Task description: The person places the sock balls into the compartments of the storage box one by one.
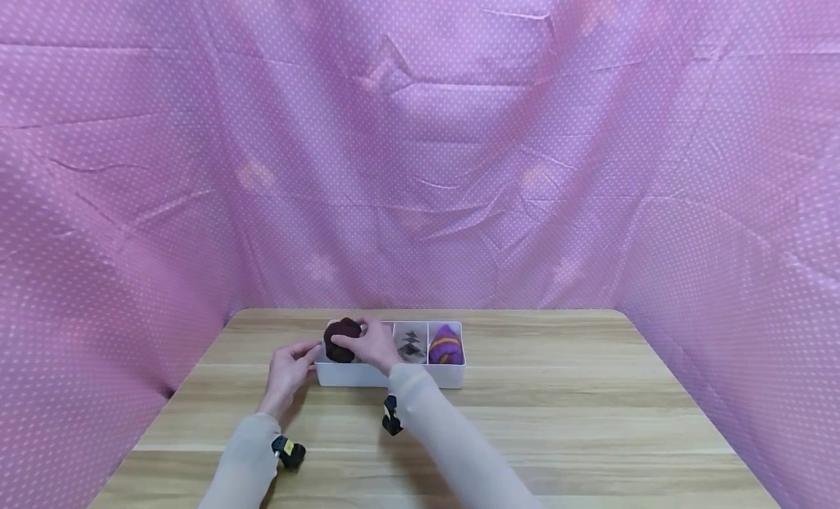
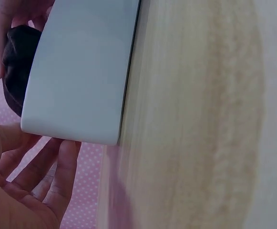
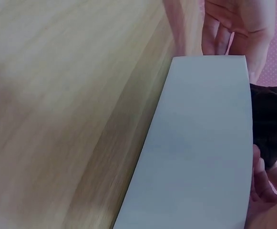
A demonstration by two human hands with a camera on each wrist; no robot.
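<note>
A white divided box point(image 1: 354, 375) stands on the table, its compartments side by side. My left hand point(image 1: 289, 370) holds the box's left end, fingers on the outside of the end wall and thumb at the rim. My right hand point(image 1: 375, 345) reaches over the front wall and grips a dark brown cloth bundle point(image 1: 342, 340) between thumb and fingers, at the leftmost compartment. In the left wrist view the dark bundle point(image 2: 20, 67) bulges above the box's rim. A grey cloth roll point(image 1: 410, 346) with dark tree shapes and a purple, orange-striped cloth roll point(image 1: 446, 346) lie in the right-hand compartments.
The wooden table point(image 1: 577, 421) spreads in front of the box and to both sides. Pink dotted curtains point(image 1: 459, 166) hang behind and along both sides. Each wrist carries a small black camera point(image 1: 289, 452). The right hand hides part of the box's left half.
</note>
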